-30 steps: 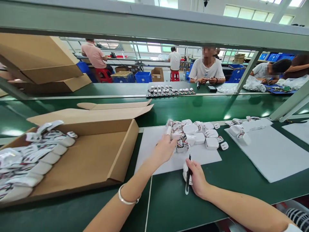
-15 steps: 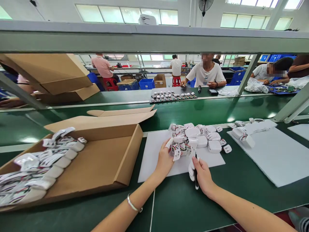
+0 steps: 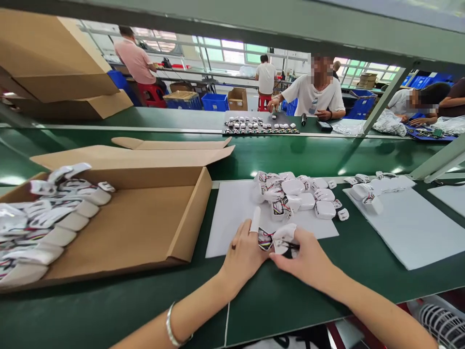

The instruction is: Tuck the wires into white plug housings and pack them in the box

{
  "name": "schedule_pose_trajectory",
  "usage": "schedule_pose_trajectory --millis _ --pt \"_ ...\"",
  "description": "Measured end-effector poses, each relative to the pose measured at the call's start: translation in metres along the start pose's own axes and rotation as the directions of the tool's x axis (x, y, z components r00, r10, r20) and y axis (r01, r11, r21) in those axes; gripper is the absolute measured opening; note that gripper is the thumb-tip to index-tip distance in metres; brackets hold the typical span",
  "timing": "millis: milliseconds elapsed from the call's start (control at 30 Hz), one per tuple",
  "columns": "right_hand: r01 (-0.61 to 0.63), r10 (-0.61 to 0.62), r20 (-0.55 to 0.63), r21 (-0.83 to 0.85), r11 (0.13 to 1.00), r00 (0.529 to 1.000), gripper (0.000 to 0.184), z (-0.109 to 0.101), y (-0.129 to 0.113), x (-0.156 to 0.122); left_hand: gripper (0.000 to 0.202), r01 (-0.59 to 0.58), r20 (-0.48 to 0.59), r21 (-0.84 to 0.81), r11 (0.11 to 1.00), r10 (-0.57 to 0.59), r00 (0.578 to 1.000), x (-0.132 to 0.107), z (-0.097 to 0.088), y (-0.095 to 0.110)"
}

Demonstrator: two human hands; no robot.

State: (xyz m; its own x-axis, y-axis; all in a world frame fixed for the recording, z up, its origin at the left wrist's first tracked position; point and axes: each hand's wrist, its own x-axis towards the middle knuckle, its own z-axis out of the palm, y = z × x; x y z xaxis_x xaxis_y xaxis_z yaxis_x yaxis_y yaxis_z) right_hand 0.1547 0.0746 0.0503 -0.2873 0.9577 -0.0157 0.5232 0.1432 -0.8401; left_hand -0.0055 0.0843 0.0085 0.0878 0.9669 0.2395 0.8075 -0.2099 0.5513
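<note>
My left hand and my right hand meet over the near edge of a white sheet on the green bench. Together they grip one small white part with coloured wires. My left index finger wears a white finger cot and points up. My right hand also clasps a thin black tool, mostly hidden by the fingers. Just beyond the hands lies a pile of similar white parts.
An open cardboard box at left holds several white parts. A second white sheet with more parts lies at right. Past the green belt, people sit at another bench with a tray of small parts.
My left hand picked a white part from the pile and drew it back toward me. My right hand moved in to meet it. The camera tilted down.
</note>
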Motion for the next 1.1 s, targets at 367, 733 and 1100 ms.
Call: schedule_pose_trajectory --millis 367,733,1100 --pt "-0.121 0.122 0.103 -0.016 0.993 0.987 0.038 0.024 0.03 0.035 0.065 -0.487 -0.03 0.237 0.841 0.507 0.861 -0.051 -0.003 -0.006" --pt "-0.221 0.183 0.137 0.369 0.903 0.974 0.028 -0.004 0.018 0.026 0.077 -0.42 0.112 -0.318 0.85 0.473 0.874 -0.059 -0.009 -0.012" --pt "-0.283 0.135 0.452 0.279 0.918 0.882 0.029 -0.001 0.008 0.016 0.074 -0.169 0.015 -0.438 0.883 0.195 0.981 -0.062 0.0 -0.02"
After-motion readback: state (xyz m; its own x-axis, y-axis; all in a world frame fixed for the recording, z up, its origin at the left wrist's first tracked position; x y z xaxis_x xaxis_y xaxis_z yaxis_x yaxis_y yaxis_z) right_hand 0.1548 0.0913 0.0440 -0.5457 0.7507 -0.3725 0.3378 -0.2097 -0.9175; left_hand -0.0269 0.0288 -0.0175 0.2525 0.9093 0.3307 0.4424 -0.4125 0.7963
